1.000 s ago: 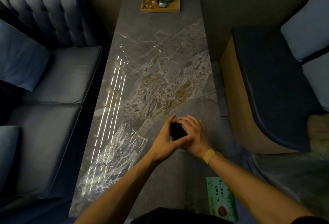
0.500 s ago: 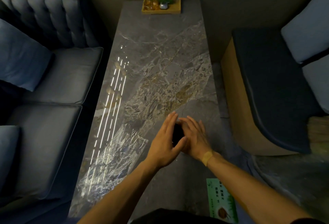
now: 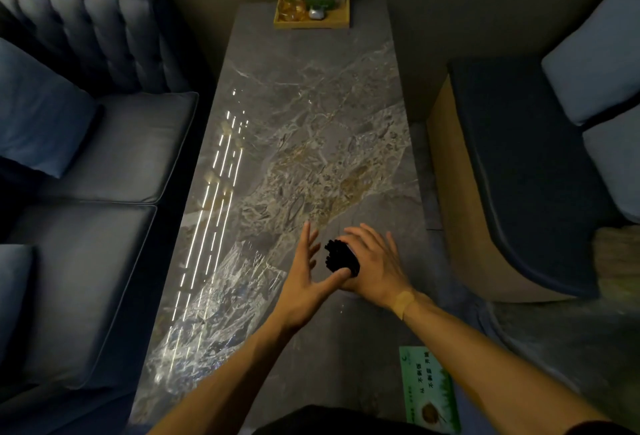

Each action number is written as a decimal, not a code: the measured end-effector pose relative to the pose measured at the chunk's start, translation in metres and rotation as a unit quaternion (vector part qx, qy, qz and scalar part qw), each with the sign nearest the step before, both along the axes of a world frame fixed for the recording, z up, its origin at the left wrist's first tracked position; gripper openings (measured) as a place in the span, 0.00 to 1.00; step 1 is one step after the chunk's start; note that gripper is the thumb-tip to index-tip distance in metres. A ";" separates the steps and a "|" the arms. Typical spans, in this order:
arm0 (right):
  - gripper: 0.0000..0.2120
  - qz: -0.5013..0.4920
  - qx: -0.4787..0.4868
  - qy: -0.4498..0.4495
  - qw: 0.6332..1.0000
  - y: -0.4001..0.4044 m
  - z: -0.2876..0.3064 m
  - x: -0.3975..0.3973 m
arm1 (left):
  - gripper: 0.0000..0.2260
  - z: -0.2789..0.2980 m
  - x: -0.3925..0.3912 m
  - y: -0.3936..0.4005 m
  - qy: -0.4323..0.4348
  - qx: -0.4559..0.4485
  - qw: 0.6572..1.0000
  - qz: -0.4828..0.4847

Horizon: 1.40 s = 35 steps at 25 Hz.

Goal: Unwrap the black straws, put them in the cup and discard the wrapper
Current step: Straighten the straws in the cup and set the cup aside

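Black straws (image 3: 341,259) bundled upright between hands; left hand (image 3: 304,284) flat open; right hand (image 3: 375,270) cupping bundle.

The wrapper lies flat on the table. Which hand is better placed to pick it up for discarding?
Probably left. The left hand is open, fingers spread, and nearer the clear wrapper, which lies on its side of the table. The right hand is against the black straws.

A dim lounge or café-style seating nook: a long marble table (image 3: 311,123) flanked by a tufted blue sofa (image 3: 104,144) and a cushioned bench (image 3: 519,175), with a wooden tray (image 3: 311,21) holding a plant at its far end.
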State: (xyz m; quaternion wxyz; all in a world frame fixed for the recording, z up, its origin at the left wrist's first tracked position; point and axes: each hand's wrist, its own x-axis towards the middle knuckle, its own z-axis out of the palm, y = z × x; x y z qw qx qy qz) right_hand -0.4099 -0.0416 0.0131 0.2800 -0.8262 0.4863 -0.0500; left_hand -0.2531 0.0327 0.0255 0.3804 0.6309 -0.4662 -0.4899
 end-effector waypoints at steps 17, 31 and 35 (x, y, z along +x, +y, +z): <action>0.22 -0.008 -0.044 -0.054 0.998 0.000 -0.001 0.010 | 0.48 -0.001 -0.014 -0.001 0.036 0.081 0.996 0.018; 0.35 0.016 0.002 0.021 1.000 -0.002 0.008 0.002 | 0.44 -0.005 -0.012 -0.001 0.051 0.095 0.994 0.018; 0.47 0.006 0.053 0.009 0.999 -0.001 0.011 -0.011 | 0.49 -0.004 -0.004 0.004 0.058 0.111 0.992 0.002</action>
